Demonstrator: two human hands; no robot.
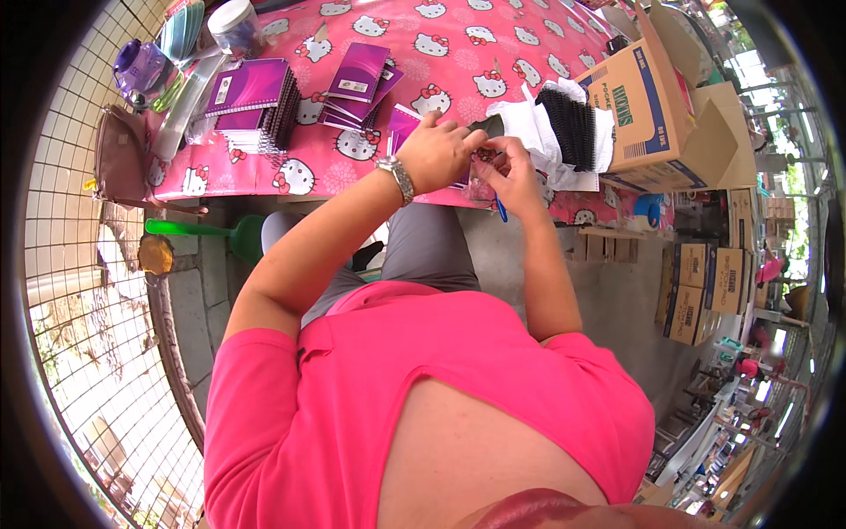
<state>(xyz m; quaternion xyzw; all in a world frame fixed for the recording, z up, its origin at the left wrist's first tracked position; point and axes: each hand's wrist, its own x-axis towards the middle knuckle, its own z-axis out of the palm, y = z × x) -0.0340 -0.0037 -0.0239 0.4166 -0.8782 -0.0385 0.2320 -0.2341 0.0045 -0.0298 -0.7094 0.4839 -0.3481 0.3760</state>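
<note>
My left hand (438,152), with a metal watch on the wrist, rests at the near edge of a table covered in a pink cartoon-cat cloth (458,44). It presses on a small purple notebook (401,123) with a black spiral end (487,128) showing past the fingers. My right hand (511,172) is right beside it, fingers pinched at the notebook's edge, with a blue-handled tool (500,210) sticking out below the palm. What the fingers pinch is hidden.
A stack of purple spiral notebooks (256,101) and loose purple covers (357,84) lie at the left. Black spiral coils (573,123) on white sheets sit at the right, next to an open cardboard box (648,101). A brown pouch (119,154) and plastic containers (141,66) stand far left.
</note>
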